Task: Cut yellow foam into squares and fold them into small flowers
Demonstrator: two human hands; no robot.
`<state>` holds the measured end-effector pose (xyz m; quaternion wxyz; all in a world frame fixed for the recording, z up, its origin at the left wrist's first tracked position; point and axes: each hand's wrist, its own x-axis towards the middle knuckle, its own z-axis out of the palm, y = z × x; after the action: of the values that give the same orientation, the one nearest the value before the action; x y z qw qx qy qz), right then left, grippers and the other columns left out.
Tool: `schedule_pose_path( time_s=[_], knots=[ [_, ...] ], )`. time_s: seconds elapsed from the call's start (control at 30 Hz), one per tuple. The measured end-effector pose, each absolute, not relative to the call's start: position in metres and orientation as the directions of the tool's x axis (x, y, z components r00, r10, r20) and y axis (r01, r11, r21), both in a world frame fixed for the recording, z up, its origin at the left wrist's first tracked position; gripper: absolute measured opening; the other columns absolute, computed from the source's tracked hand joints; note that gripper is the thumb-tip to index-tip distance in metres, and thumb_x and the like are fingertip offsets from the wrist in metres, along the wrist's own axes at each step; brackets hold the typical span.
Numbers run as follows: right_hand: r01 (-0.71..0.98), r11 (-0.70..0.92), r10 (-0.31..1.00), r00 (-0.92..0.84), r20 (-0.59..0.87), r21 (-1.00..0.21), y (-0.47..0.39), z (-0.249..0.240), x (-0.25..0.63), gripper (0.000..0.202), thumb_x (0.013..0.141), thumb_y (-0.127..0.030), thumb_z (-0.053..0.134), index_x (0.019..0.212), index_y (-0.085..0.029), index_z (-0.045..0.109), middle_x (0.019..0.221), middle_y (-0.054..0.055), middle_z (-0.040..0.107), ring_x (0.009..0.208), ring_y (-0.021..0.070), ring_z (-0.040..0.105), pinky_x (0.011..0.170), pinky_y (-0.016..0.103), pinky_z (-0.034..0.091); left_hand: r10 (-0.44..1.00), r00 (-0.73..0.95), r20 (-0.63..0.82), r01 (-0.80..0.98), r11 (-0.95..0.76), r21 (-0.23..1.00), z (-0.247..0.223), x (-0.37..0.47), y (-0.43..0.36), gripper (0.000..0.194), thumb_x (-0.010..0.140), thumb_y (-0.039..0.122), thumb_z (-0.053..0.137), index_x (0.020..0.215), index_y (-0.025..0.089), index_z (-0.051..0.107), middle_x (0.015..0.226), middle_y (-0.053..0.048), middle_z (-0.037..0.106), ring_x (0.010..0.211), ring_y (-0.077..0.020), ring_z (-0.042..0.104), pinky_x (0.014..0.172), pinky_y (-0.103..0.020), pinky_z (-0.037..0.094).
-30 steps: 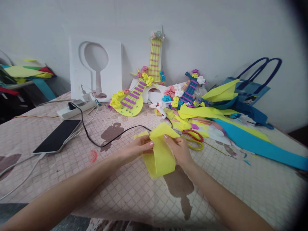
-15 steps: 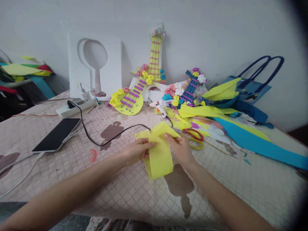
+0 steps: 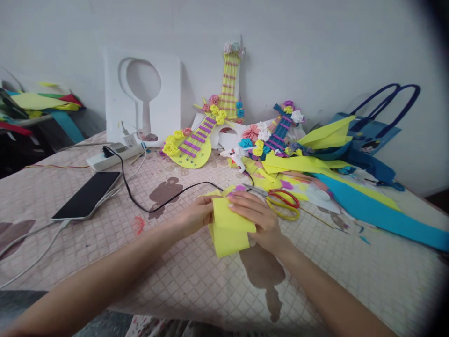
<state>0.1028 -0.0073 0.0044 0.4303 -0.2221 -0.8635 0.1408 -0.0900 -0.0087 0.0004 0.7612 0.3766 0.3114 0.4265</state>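
Observation:
A strip of yellow crepe paper (image 3: 229,236) is held between my two hands over the tablecloth, its folded length hanging toward me. My left hand (image 3: 199,215) grips the strip's left edge, with some fingers hidden behind the paper. My right hand (image 3: 257,217) lies over the upper right part, fingers closed on a folded flap. Just beyond my right hand lie scissors (image 3: 282,201) with red and yellow handles. A white glue gun (image 3: 235,158) rests farther back, beside yellow paper scraps.
Decorated paper guitars, one yellow (image 3: 196,145) and one blue (image 3: 280,131), stand at the back. A phone (image 3: 87,195) and a power strip (image 3: 114,155) lie left, with a black cable (image 3: 182,189). Blue crepe paper (image 3: 379,206) and a blue bag (image 3: 372,135) are at right.
My right hand has turned over and folded the top of the yellow strip down toward me. My left hand keeps its grip. The view has shifted slightly.

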Motion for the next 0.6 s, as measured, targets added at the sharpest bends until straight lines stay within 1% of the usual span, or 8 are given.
schedule_pose_path(
  time_s=[0.1,0.17,0.23,0.33,0.47,0.6],
  knots=[
    [0.268,0.893,0.448,-0.591,0.670,-0.361,-0.005,0.002,0.104,0.039,0.084,-0.022,0.056,0.122,-0.030,0.058,0.126,0.005,0.059,0.122,0.0271,0.048,0.097,0.052,0.042,0.892,0.431,-0.133,-0.376,0.312,0.872,0.000,-0.096,-0.005,0.023,0.071,0.025,0.071,0.093,0.016,0.070,0.085,-0.006,0.071,0.071,-0.0136,0.064,0.069,-0.024,0.048],
    [0.269,0.906,0.423,-0.612,0.668,-0.327,-0.004,-0.001,0.105,0.041,0.085,-0.022,0.056,0.125,-0.030,0.055,0.130,0.005,0.056,0.125,0.0276,0.045,0.098,0.052,0.041,0.906,0.411,-0.105,-0.333,0.256,0.908,-0.001,-0.099,-0.002,0.021,0.073,0.025,0.069,0.092,0.016,0.070,0.084,-0.005,0.071,0.071,-0.0130,0.063,0.069,-0.023,0.047],
    [0.284,0.912,0.410,-0.614,0.674,-0.296,-0.003,-0.003,0.105,0.043,0.085,-0.021,0.056,0.127,-0.030,0.053,0.135,0.006,0.051,0.127,0.0281,0.041,0.099,0.054,0.040,0.916,0.397,-0.064,-0.257,0.178,0.950,-0.002,-0.102,0.000,0.020,0.075,0.025,0.066,0.092,0.015,0.070,0.083,-0.005,0.070,0.070,-0.0129,0.062,0.068,-0.024,0.047],
    [0.315,0.911,0.406,-0.581,0.705,-0.265,-0.001,-0.006,0.105,0.042,0.086,-0.018,0.054,0.126,-0.029,0.053,0.140,0.008,0.045,0.129,0.0282,0.039,0.099,0.054,0.039,0.909,0.417,-0.007,-0.155,0.079,0.985,0.001,-0.105,0.000,0.023,0.078,0.023,0.062,0.097,0.014,0.069,0.086,-0.005,0.070,0.073,-0.0136,0.062,0.069,-0.024,0.047],
    [0.315,0.920,0.383,-0.587,0.713,-0.234,0.000,-0.007,0.106,0.042,0.087,-0.015,0.051,0.127,-0.029,0.053,0.141,0.008,0.043,0.129,0.0276,0.039,0.099,0.053,0.040,0.895,0.445,-0.023,-0.092,0.071,0.993,0.005,-0.105,0.000,0.028,0.077,0.020,0.060,0.103,0.013,0.067,0.092,-0.006,0.069,0.077,-0.0138,0.062,0.069,-0.024,0.046],
    [0.323,0.926,0.358,-0.592,0.723,-0.194,0.000,-0.007,0.108,0.045,0.087,-0.014,0.052,0.129,-0.028,0.051,0.139,0.009,0.046,0.127,0.0273,0.041,0.098,0.051,0.042,0.918,0.398,-0.005,-0.124,0.060,0.990,0.003,-0.103,0.000,0.026,0.072,0.020,0.067,0.097,0.012,0.067,0.088,-0.005,0.069,0.074,-0.0123,0.061,0.068,-0.023,0.046]
  ],
)
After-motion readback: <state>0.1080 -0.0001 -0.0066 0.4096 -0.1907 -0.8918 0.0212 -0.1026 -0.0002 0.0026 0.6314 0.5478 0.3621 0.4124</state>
